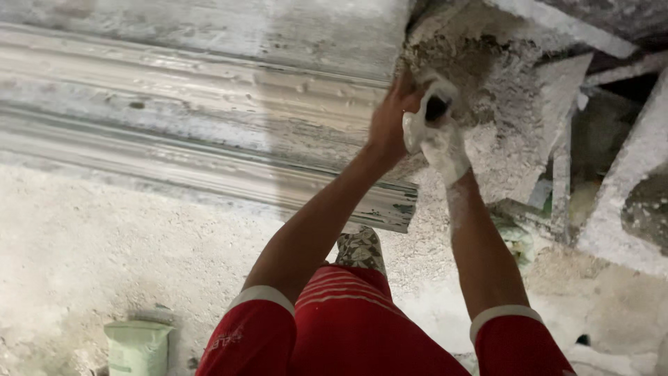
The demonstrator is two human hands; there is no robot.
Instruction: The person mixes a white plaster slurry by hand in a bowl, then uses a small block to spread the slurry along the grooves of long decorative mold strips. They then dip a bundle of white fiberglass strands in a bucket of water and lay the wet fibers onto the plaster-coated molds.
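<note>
A dark-cored tool caked in white plaster [436,104] sits against the rough grey-brown patch [473,63] at the end of the long ribbed plaster moulding [195,118], and the right hand [438,139], itself coated white, is clenched around it with the forearm stretched straight up from the red sleeve. The left hand [390,115] reaches up beside it, arm equally extended, fingers pressed on the patch's edge; whether they curl or lie flat is too blurred to tell. The moulding's cut end [396,209] lies just below the wrists, plaster-crusted slabs [626,202] crowd the right, and a pale green bag [136,346] stands well apart lower left
</note>
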